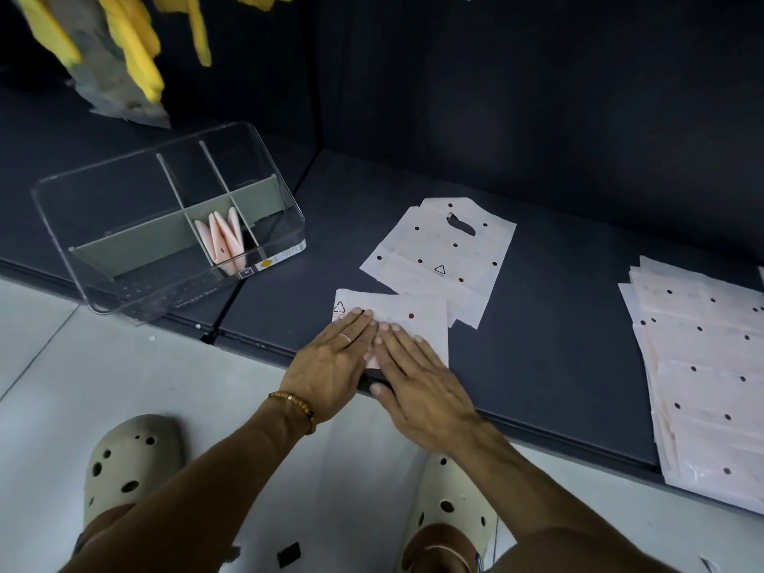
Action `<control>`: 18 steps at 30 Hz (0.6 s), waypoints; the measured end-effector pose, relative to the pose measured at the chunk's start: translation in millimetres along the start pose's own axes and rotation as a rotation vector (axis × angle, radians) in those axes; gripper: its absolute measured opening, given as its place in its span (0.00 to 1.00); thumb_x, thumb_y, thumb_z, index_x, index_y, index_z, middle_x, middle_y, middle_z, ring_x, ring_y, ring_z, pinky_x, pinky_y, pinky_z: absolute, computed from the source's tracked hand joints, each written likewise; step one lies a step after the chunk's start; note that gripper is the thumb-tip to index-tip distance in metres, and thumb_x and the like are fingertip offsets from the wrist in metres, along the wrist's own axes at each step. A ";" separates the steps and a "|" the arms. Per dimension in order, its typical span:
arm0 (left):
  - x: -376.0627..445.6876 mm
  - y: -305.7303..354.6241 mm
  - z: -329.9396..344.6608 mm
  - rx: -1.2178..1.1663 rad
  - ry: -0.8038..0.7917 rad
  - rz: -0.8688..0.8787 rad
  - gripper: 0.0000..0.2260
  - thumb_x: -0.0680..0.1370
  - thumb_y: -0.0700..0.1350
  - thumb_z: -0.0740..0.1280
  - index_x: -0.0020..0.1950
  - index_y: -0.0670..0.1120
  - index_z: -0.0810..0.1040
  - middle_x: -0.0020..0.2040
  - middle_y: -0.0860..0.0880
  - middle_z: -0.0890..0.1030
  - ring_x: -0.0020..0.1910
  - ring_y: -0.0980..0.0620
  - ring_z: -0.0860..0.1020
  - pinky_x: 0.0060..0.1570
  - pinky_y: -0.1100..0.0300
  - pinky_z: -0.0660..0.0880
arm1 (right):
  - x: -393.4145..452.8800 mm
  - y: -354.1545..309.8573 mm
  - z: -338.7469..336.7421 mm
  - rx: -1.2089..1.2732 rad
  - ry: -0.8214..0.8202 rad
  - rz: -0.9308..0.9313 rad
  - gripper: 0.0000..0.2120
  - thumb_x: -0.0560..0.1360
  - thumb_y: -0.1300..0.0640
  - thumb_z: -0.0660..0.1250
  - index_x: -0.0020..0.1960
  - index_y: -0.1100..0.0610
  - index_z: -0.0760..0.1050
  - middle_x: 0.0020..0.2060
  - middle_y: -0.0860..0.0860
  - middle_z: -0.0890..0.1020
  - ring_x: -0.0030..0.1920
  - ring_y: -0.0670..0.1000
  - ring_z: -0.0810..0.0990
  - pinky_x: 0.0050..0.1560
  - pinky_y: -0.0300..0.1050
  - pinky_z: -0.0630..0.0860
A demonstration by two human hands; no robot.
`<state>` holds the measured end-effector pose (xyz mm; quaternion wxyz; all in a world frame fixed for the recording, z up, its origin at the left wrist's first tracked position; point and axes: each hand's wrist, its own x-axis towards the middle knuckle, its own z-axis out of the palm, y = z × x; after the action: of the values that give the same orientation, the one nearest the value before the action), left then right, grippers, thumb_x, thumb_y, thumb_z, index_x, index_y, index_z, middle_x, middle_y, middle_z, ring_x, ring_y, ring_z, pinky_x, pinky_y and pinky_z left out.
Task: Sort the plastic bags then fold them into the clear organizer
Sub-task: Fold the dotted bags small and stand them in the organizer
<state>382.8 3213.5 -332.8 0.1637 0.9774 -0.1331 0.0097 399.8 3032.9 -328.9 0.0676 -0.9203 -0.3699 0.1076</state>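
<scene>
A white plastic bag with dark dots, folded into a strip, lies near the front edge of the dark platform. My left hand and my right hand press flat on it side by side, fingers straight. A second dotted bag lies unfolded just behind it. At the left stands the clear organizer, tilted, with several folded pink bags upright in its middle compartment. A stack of flat dotted bags lies at the right edge.
Yellow and grey items hang at the top left. A dark wall backs the platform. My two beige clogs stand on the pale floor below the platform's front edge.
</scene>
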 end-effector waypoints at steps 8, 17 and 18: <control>-0.8 -12.8 -9.3 -0.047 -0.129 -0.045 0.25 0.83 0.49 0.52 0.78 0.51 0.47 0.78 0.52 0.52 0.77 0.55 0.50 0.71 0.67 0.42 | -38.1 53.8 -16.8 -0.101 -0.120 -0.014 0.28 0.83 0.44 0.43 0.78 0.52 0.37 0.75 0.45 0.36 0.75 0.44 0.34 0.72 0.39 0.30; -0.8 0.2 -17.7 0.008 -0.053 -0.033 0.13 0.80 0.44 0.60 0.63 0.45 0.75 0.66 0.45 0.72 0.67 0.46 0.68 0.68 0.53 0.66 | -15.7 37.1 -32.8 -0.067 0.099 0.034 0.12 0.81 0.57 0.56 0.57 0.55 0.77 0.60 0.50 0.74 0.59 0.54 0.70 0.62 0.45 0.69; -0.8 0.3 -18.6 0.007 -0.040 -0.023 0.12 0.80 0.45 0.60 0.62 0.45 0.76 0.64 0.45 0.74 0.65 0.45 0.70 0.66 0.53 0.68 | -15.4 37.6 -32.2 -0.073 0.116 0.031 0.12 0.80 0.57 0.56 0.56 0.56 0.77 0.58 0.50 0.75 0.57 0.54 0.71 0.62 0.45 0.69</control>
<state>382.5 3219.4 -315.2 0.1578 0.9795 -0.1250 -0.0115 422.0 2993.9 -303.2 0.0535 -0.9324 -0.3550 0.0416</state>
